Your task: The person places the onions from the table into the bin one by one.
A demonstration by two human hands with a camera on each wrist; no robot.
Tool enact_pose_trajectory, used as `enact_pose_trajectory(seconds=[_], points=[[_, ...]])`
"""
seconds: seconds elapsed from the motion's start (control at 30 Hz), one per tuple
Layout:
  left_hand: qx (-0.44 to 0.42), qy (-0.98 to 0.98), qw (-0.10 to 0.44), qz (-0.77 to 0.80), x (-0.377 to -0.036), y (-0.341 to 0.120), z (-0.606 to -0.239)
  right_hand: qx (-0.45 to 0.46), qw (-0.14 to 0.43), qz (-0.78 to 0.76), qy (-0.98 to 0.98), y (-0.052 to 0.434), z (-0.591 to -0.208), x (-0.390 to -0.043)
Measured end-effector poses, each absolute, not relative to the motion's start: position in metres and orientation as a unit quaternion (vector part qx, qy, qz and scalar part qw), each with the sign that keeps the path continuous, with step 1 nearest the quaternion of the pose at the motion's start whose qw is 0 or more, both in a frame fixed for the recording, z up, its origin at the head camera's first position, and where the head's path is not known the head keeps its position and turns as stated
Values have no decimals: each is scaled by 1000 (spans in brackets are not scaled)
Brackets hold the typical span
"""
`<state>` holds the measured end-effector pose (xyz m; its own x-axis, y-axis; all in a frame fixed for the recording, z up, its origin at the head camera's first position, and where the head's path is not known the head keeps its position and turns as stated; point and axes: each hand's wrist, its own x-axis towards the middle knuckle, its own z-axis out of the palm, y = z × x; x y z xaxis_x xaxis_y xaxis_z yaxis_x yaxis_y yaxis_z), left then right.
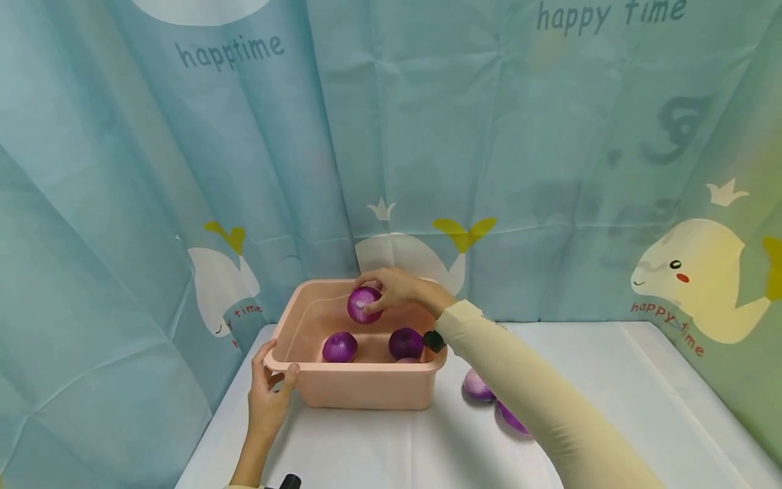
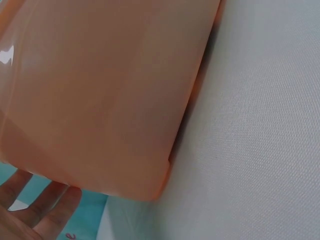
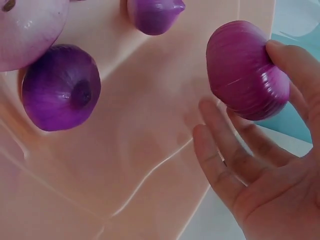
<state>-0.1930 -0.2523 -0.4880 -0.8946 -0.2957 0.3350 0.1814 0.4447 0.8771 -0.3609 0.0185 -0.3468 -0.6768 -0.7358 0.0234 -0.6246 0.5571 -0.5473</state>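
My right hand (image 1: 394, 288) pinches a purple onion (image 1: 364, 305) above the far part of a pink plastic basin (image 1: 366, 387). The right wrist view shows the thumb and a finger on that onion (image 3: 247, 70), with the other fingers spread below it. Inside the basin lie a purple onion (image 1: 339, 348) on the left, a darker onion (image 1: 406, 343) on the right, and a paler one (image 3: 30, 30) mostly hidden by the front wall in the head view. My left hand (image 1: 269, 394) grips the basin's front left corner, thumb and fingers over the rim.
On the white tabletop (image 1: 379, 448), right of the basin, sit a pale purple onion (image 1: 478, 386) and another onion (image 1: 512, 417), partly behind my right sleeve (image 1: 537, 401). A blue-green curtain (image 1: 427, 149) with printed whales hangs directly behind the basin and along the sides.
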Motion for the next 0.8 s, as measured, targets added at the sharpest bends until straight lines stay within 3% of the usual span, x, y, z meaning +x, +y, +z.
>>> enact_pose_trajectory(seconds=[0.8], points=[[28, -816, 238, -526, -193, -251, -487, -451, 102, -271, 844, 56, -317, -341]])
